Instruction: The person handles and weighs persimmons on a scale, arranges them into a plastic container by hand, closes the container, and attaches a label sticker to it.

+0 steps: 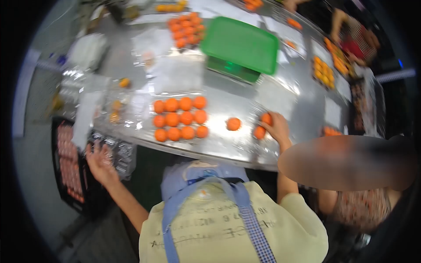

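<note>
My right hand (278, 126) is over the table's right part, fingers bent round a round orange fruit (266, 118) that looks like a mandarin. A second such fruit (259, 132) lies against it, just below the thumb. Farther left, a single fruit (233, 124) rests on the metal. Past that, several fruits (173, 118) stand in neat rows in a clear plastic tray. Off the table's left front edge, my left hand (103, 163) hangs with its fingers apart and holds nothing visible, beside clear empty plastic trays (125, 153).
A green-lidded box (241, 41) with a lit green display stands mid-table. Behind it to the left is another group of fruits (186, 28). A dark crate (70, 164) stands at lower left. Co-workers are at the right, one (355, 39) by yellow fruits (323, 72).
</note>
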Motion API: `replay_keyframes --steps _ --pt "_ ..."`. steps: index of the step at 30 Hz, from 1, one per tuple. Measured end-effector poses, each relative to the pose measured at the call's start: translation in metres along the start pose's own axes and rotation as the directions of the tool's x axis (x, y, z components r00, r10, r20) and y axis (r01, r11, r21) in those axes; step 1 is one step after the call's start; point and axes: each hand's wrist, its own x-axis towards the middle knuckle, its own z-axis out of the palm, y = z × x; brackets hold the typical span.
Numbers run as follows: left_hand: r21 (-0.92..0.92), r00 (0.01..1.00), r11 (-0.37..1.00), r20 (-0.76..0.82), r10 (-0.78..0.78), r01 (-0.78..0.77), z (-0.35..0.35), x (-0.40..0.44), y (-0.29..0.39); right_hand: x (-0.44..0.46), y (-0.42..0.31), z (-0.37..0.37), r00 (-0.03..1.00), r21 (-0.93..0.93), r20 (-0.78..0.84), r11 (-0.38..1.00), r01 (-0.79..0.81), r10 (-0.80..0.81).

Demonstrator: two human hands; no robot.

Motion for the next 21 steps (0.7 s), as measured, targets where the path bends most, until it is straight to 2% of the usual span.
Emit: replay_keyframes --steps 1,2,4,6,7,9,10,11,13,14,15,18,21 --pt "-0.076 0.999 0.996 -0.008 -0.045 0.044 -0.002 -0.002 0.001 0.000 0.007 0.005 0.999 0.015 0.003 0.999 0.050 -0.050" --pt "-0.090 0.996 0.994 -0.065 -0.063 0.057 -0.002 -0.003 0.005 -0.002 -0.010 -0.005 0.999 0.062 0.020 0.997 -0.047 0.046" --pt "-0.143 0.997 0.990 -0.078 -0.016 0.004 -0.013 0.007 0.001 -0.002 0.003 -0.002 0.997 0.064 0.050 0.996 -0.063 0.060" --pt "-0.250 0.992 0.968 -0.122 -0.009 -0.022 -0.015 0.015 0.014 -0.007 -0.005 -0.009 0.996 0.028 -0.083 0.999 -0.024 0.026" --pt "-0.220 0.984 0.974 -0.179 0.022 -0.062 -0.015 0.022 0.026 -0.008 -0.004 -0.010 0.988 0.027 -0.153 1.000 -0.014 0.017" --pt "-0.225 0.961 0.959 -0.253 0.114 -0.173 -0.035 0.031 0.053 -0.027 0.018 0.004 0.979 0.149 -0.168 0.985 -0.092 0.117" --pt "-0.229 0.945 0.946 -0.284 0.162 -0.231 -0.043 0.043 0.064 -0.024 0.014 0.004 0.975 0.172 -0.190 0.982 -0.079 0.112" --pt "-0.184 0.929 0.931 -0.261 0.261 -0.314 -0.053 0.058 0.077 -0.021 0.011 0.005 0.971 0.195 -0.212 0.979 -0.065 0.107" --pt "-0.079 0.861 0.888 -0.299 0.412 -0.453 -0.055 0.085 0.114 -0.021 -0.034 -0.017 0.947 0.150 -0.319 0.985 0.085 -0.033" --pt "-0.051 0.826 0.867 -0.336 0.453 -0.496 -0.046 0.093 0.140 -0.018 -0.041 -0.018 0.948 0.144 -0.317 0.986 0.085 -0.035" --pt "0.012 0.797 0.829 -0.267 0.541 -0.559 -0.058 0.111 0.156 -0.019 -0.045 -0.018 0.949 0.139 -0.313 0.987 0.084 -0.036" --pt "0.075 0.720 0.742 -0.197 0.666 -0.666 -0.052 0.140 0.204 -0.023 -0.053 -0.010 0.954 0.105 -0.298 0.993 0.059 -0.025" --pt "0.335 0.646 0.655 -0.154 0.748 -0.678 -0.026 0.183 0.234 -0.030 -0.073 -0.007 0.959 0.119 -0.282 0.993 0.006 0.028"
